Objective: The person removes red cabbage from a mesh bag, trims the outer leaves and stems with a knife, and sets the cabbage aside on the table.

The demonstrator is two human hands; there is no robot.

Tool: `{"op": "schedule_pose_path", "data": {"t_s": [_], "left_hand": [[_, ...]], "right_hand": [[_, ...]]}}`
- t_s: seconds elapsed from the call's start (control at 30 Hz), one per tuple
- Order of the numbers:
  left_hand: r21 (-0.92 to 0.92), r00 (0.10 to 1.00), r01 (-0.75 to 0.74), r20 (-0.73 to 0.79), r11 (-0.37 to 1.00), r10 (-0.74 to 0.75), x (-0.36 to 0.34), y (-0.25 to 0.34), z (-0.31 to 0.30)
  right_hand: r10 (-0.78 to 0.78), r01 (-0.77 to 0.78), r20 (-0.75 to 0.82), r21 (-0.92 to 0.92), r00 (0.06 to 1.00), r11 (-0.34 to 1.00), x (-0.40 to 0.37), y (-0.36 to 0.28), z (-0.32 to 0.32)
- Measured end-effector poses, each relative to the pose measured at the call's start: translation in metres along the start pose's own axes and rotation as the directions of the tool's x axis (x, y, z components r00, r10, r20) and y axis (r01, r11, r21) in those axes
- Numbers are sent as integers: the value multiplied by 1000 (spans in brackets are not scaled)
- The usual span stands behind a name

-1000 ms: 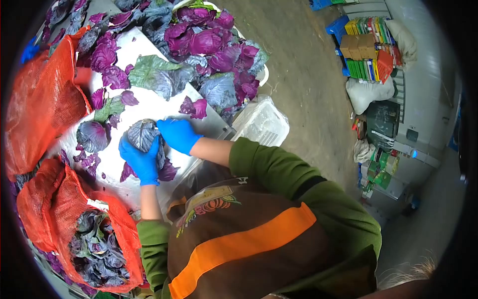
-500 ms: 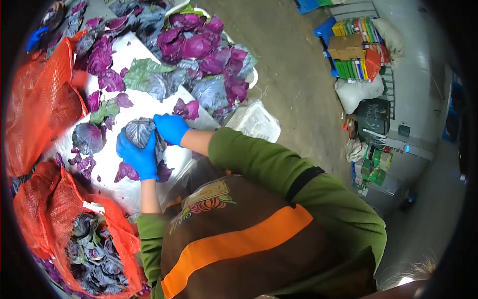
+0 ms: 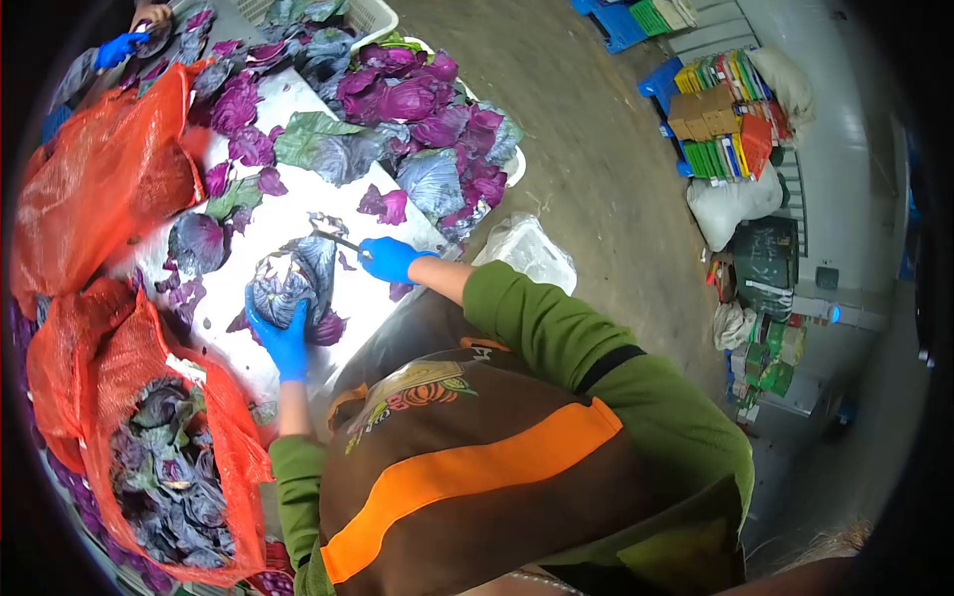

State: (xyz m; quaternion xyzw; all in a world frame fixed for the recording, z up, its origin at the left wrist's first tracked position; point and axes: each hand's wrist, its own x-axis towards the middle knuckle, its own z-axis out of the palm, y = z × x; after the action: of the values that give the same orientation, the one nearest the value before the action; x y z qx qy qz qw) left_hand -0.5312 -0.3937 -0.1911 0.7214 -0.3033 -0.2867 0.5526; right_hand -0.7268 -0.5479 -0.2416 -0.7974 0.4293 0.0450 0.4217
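Two gloved hands at work, nearest first; the left hand (image 3: pixel 283 338) sits just ahead of the apron (image 3: pixel 467 467), cupped under the near side of the red cabbage (image 3: pixel 290 281), fingers wrapped tight against it; the head rests on the steel table (image 3: pixel 373 298); it looks a dense, weighty ball to me, firm at the core but waxy and likely slick outside; the outer leaves sit loose, so a hold wants the whole palm round the solid body, not a leaf edge; colour is dusky blue-purple with pale veins, wrapper leaves curling open on top; just beyond, the right hand (image 3: pixel 388 258) has its fist closed round a knife (image 3: pixel 338 239), blade reaching past the far side of the head; off to the near left, an orange mesh sack (image 3: pixel 214 437) gapes with more heads inside; farther out, torn purple leaves (image 3: pixel 383 204) lie scattered on the table; a white tub (image 3: pixel 516 167) is heaped with trimmings; in the far corner, another person's blue-gloved hand (image 3: pixel 119 48).
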Motion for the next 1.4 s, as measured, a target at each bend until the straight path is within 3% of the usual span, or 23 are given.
{"op": "schedule_pose_path", "data": {"t_s": [0.03, 0.07, 0.1, 0.17, 0.23, 0.27, 0.37, 0.43, 0.5, 0.53, 0.6, 0.7, 0.77, 0.83, 0.9, 0.93, 0.97, 1.03, 1.07, 1.13, 1.2, 1.3, 1.4], "left_hand": [[99, 999, -23, 51, 995, 18, 0, 4, -12], [63, 992, 19, 120, 998, -27, 0, 5, -29], [29, 979, 60, 191, 998, -64, 4, -1, -48], [-160, 976, 216, 57, 963, -210, 20, -36, -76], [341, 964, -90, -207, 936, 169, 35, 22, -62], [440, 966, -79, -190, 895, 178, 46, 34, -61], [203, 970, 239, 4, 950, -245, 79, 25, -38], [90, 806, 505, 306, 858, -507, 76, 3, -30], [18, 810, 548, 239, 836, -536, 61, 10, -35], [-48, 837, 521, 225, 852, -499, 52, 6, -41], [-96, 853, 508, 191, 856, -486, 32, 5, -54], [290, 958, -179, 267, 940, 100, 14, 15, -66], [454, 856, -399, 495, 797, 147, 10, 39, -66], [444, 690, -566, 717, 695, 104, 6, 43, -64], [314, 792, -192, 609, 930, -42, -9, 26, -55], [214, 848, -36, 524, 976, -84, -12, 14, -50], [96, 885, 110, 444, 989, -141, -12, 4, -45], [-269, 861, 491, 291, 829, -416, -1, -16, -28], [-352, 866, 500, 202, 791, -457, 8, -3, -17], [-372, 885, 457, 102, 808, -454, 27, -8, -1], [-361, 873, 469, 48, 806, -486, 40, -8, 10], [-308, 847, 525, 107, 793, -520, 50, -3, 8], [-316, 854, 519, 144, 794, -500, 53, -5, 5]], "right_hand": [[5, -13, 32, 259, 999, 966, 1, -9, 1], [181, -277, 223, 543, 958, 793, 0, -34, -6], [170, -271, 230, 543, 958, 795, 0, -59, -13], [193, -328, 275, 629, 942, 704, 0, -97, -24], [195, -277, 197, 630, 961, 725, 4, -107, -20], [204, -229, 114, 630, 972, 742, 6, -111, -16], [-17, 16, -2, 485, 1000, 874, 21, -89, 5], [-60, 62, -16, 386, 998, 920, 18, -88, 2], [110, -250, 246, 664, 963, 705, 9, -95, -10], [65, -90, 65, 550, 996, 831, 11, -88, -3], [106, -155, 118, 593, 987, 790, 21, -87, 2], [185, -290, 236, 570, 954, 768, 47, -84, 4], [8, -8, 7, 76, 1000, 997, 73, -65, 13], [-57, 61, -76, 57, 996, 997, 105, -56, 18], [241, -205, -219, 173, 946, 963, 140, -61, -7], [230, -105, -401, 310, 887, 945, 151, -64, -20], [245, 21, -567, 421, 786, 907, 154, -68, -32], [215, -15, -543, 349, 812, 937, 128, -91, -70], [186, -44, -516, 274, 836, 961, 113, -98, -84], [-243, 284, -319, 89, 916, 955, 80, -78, -74], [-159, 162, -75, 34, 984, 986, 47, -79, -55], [-225, 215, -91, -104, 970, 971, 6, -100, -45], [-130, 130, 11, -23, 992, 991, 2, -109, -41]]}}
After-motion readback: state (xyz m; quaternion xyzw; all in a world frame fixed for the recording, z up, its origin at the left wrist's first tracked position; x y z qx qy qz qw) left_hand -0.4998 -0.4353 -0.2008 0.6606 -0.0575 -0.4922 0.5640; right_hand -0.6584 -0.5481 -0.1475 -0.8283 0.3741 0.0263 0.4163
